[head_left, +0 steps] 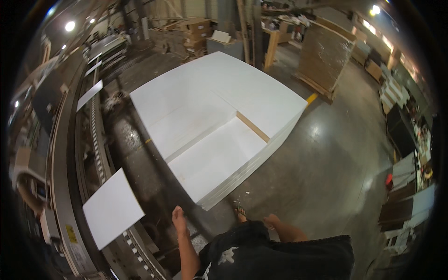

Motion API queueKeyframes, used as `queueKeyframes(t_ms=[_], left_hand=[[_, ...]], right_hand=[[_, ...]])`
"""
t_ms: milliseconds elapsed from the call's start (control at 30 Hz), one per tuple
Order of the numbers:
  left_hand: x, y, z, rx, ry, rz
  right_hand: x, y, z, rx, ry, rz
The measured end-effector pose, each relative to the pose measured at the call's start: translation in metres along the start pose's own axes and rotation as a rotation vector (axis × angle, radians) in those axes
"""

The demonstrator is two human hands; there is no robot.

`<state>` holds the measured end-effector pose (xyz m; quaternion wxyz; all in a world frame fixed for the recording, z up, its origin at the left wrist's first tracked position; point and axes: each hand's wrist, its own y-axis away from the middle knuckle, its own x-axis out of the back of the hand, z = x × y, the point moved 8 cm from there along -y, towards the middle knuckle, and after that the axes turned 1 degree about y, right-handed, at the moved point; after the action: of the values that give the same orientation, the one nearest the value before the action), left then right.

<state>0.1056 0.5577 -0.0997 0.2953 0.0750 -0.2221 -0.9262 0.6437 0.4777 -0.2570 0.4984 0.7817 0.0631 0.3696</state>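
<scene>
My left hand (178, 218) hangs in the air between the stack and the machine at the left, holding nothing, its fingers loosely bent. Closest to it are the near corner of a large stack of white panels (210, 100) and a white panel (113, 209) lying on the machine's conveyor. My right hand (269, 220) is low at my right side, in front of the dark shirt. It touches no panel, and its fingers are too blurred to make out. The stack has a lower section at its near side, where a brown panel edge (252, 126) shows.
Along the left runs a long machine (65, 186) with a roller conveyor (96, 140); a smaller white panel (90, 95) lies farther along it. A wrapped brown stack (325, 56) stands at the far right, cardboard boxes (196, 32) at the back. Concrete floor (326, 163) stretches right of the stack.
</scene>
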Motion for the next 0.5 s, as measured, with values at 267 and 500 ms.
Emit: queueKeyframes(t_ms=[267,500], left_hand=[[-0.110,-0.071,-0.055,0.148,-0.043,0.038],[-0.126,-0.027,-0.043,0.052,-0.579,0.312]], right_hand=[[0.074,-0.018,0.013,0.006,-0.407,0.052],[0.154,-0.081,0.005,0.077,-0.170,0.258]])
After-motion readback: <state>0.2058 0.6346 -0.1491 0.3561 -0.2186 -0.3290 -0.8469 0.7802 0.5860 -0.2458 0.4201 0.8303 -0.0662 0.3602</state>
